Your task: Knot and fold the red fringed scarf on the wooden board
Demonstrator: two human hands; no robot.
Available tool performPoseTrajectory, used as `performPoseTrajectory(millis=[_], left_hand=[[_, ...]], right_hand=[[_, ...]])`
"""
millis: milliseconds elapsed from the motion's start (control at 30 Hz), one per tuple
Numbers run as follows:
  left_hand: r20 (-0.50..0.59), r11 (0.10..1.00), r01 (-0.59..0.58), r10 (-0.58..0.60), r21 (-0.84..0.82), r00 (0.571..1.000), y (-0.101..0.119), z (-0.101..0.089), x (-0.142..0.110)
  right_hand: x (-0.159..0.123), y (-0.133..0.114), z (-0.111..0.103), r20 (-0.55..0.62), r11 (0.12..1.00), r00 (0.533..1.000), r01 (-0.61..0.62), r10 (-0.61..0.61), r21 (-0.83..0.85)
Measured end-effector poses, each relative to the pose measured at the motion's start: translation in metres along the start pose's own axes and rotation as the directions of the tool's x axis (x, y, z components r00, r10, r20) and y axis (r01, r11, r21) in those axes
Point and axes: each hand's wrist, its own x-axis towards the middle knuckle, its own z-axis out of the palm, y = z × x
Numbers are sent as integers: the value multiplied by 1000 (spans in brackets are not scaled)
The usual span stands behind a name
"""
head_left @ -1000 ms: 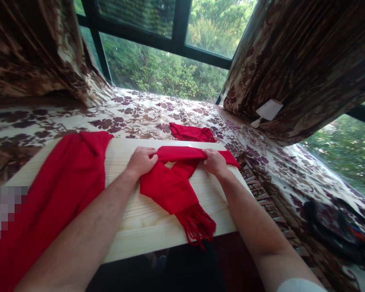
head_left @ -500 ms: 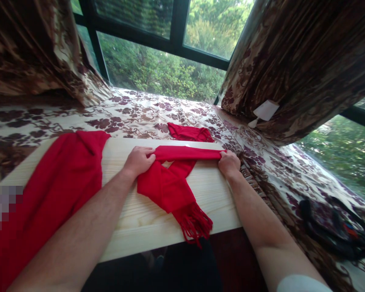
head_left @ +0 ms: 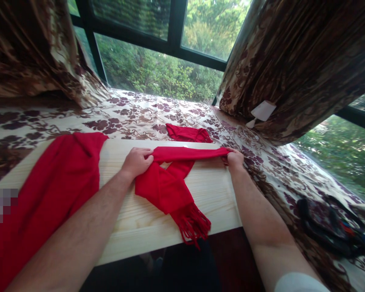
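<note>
A red scarf (head_left: 176, 188) with a fringed end lies folded across itself on the pale wooden board (head_left: 134, 239). Its upper strip runs straight from side to side near the board's far edge. My left hand (head_left: 136, 162) is closed on the strip's left end, at the fold, with the thumb on top. The right end is pinched in my right hand (head_left: 235, 160), which is just past the board's right side. The fringe points toward me, hanging slightly over the near edge.
Another large red cloth (head_left: 63, 174) covers the board's left side. Beyond the far edge a smaller red folded cloth (head_left: 188, 133) rests on the floral fabric (head_left: 124, 105). A small white lamp (head_left: 263, 110) stands by the right curtain. A black strapped item (head_left: 328, 227) lies at right.
My right hand has moved a little to the right, drawing the scarf's upper strip out longer. My left hand keeps its hold at the fold.
</note>
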Motion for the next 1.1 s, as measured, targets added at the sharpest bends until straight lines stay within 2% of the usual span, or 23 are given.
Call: performPoseTrajectory(millis=[100, 167, 300, 400, 633, 767, 867, 967, 1033, 1100], left_hand=[[-2, 1000, 3, -3, -10, 1000, 1, -1, 0], [-1, 1000, 2, -2, -11, 1000, 2, -2, 0], [0, 1000, -4, 4, -3, 1000, 2, -2, 0], [1, 1000, -5, 5, 3, 1000, 1, -1, 0], [1, 1000, -8, 8, 2, 1000, -1, 0, 0], [12, 1000, -2, 2, 2, 1000, 0, -1, 1], [16, 1000, -1, 1, -2, 1000, 1, -2, 1], [26, 1000, 0, 0, -4, 1000, 1, -3, 1], [31, 1000, 0, 0, -3, 1000, 1, -3, 2], [36, 1000, -1, 1, -1, 999, 1, -4, 2]], right_hand=[[10, -9, 6, -43, 940, 988, -130, 151, 316], [16, -15, 6, -31, 886, 981, -159, 191, 435], [23, -22, 1, 29, 854, 961, -257, 274, 453], [23, -21, 0, 64, 864, 959, -278, 277, 420], [16, -29, 5, 78, 867, 989, -150, 128, 474], [1, -48, 13, 98, 872, 995, -56, 9, 486], [-20, -67, 21, 128, 861, 981, 61, -145, 506], [-53, -83, 25, 209, 845, 921, 187, -328, 501], [-80, -88, 26, 293, 831, 853, 250, -432, 497], [-110, -88, 24, 377, 814, 766, 313, -521, 489]])
